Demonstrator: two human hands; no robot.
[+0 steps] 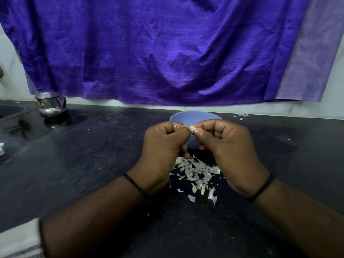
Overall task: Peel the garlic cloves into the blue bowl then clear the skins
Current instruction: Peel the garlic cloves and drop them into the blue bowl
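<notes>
Pale cream, the small garlic clove (pixel 192 128) is pinched between the fingertips of both hands, held in the air just over the near rim of the round light-blue bowl (pixel 186 117). The left hand (pixel 163 146) has its grip curled tight, thumb and forefinger nipping the clove's left end; the right hand (pixel 225 146) does likewise on the other end, thumb nail turned toward the camera. A white fleck beside the clove may be loose skin, though it is too small to be sure. Each wrist carries a thin black band. What lies inside the bowl is hidden behind the knuckles.

At 6 o'clock from the hands, a heap of papery white garlic skins (pixel 197 174) lies scattered on the black stone worktop (pixel 93 164). A few more skin scraps (pixel 242 116) sit at 2 o'clock by the wall. At 10 o'clock stands a dull steel jug (pixel 51 105), and behind everything hangs a creased purple cloth (pixel 158 49).
</notes>
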